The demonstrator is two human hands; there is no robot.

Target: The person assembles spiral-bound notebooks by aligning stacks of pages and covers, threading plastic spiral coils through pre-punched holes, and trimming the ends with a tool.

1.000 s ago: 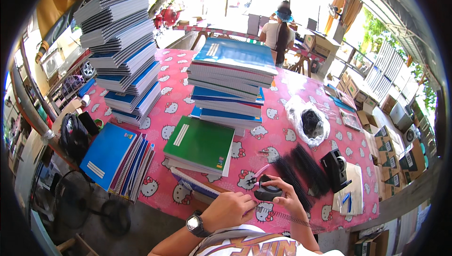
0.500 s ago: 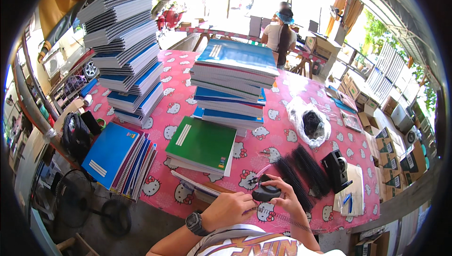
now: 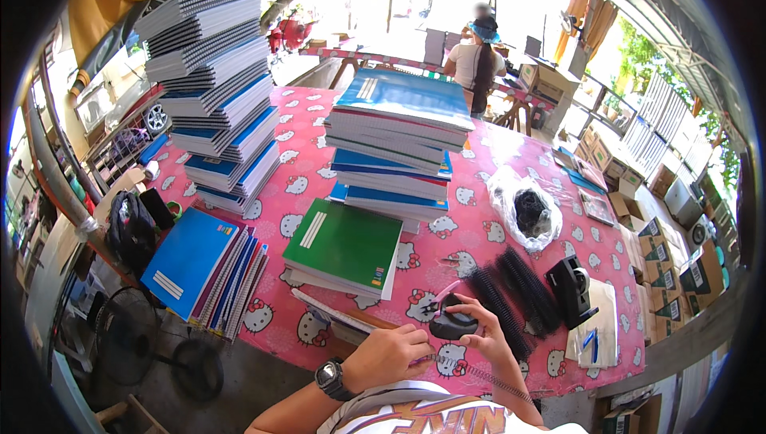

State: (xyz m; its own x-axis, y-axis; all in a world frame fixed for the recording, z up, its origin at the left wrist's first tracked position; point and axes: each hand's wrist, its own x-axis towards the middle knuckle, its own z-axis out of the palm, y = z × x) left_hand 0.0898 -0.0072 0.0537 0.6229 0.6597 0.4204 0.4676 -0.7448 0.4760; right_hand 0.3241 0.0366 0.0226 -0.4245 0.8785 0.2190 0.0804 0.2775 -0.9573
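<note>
My right hand [image 3: 484, 329] is curled around a black rounded handheld device [image 3: 452, 324] just above the table's near edge. My left hand [image 3: 391, 357], with a dark watch on its wrist, has its fingers bent and pressed together at one end of a thin dark binding coil [image 3: 479, 373]. The coil runs on beneath my right hand to my right forearm. Beside my left fingers a thin notebook [image 3: 339, 314] lies at the table edge, partly hidden by that hand. Pliers with pink handles [image 3: 433, 300] lie by the device, partly covered by it.
Bundles of black coils [image 3: 523, 294], a tape dispenser [image 3: 570, 290] and a plastic bag [image 3: 527, 211] lie to the right. A green notebook [image 3: 345, 244], a blue notebook [image 3: 191, 262] and tall notebook stacks [image 3: 211, 75] stand ahead and left. Another person [image 3: 477, 59] is at a far table.
Both hands keep nearly the same place and grip. The whole view has shifted very slightly.
</note>
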